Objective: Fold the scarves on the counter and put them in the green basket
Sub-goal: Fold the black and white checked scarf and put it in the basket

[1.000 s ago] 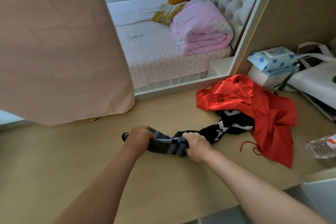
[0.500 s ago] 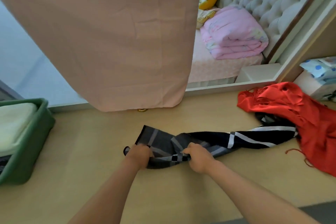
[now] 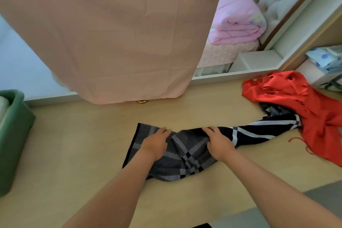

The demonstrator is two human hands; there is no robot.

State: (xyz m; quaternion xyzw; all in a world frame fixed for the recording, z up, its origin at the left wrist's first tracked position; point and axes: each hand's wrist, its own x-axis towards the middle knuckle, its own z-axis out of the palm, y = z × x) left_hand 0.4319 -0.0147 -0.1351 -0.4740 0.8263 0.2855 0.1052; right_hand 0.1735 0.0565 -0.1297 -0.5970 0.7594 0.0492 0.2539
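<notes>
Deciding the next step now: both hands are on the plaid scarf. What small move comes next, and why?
Probably pin the spread end of the plaid scarf with the left hand and sweep the right hand rightward along it. Its middle is bunched and its far end runs twisted under the red scarf, so it cannot fold cleanly yet.

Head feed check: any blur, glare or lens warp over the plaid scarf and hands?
Head view: soft even light, no glare on the counter; plaid scarf, left hand and right hand read sharp enough; wide-angle warp bends straight edges near the borders; green basket is cropped at the left edge.
</notes>
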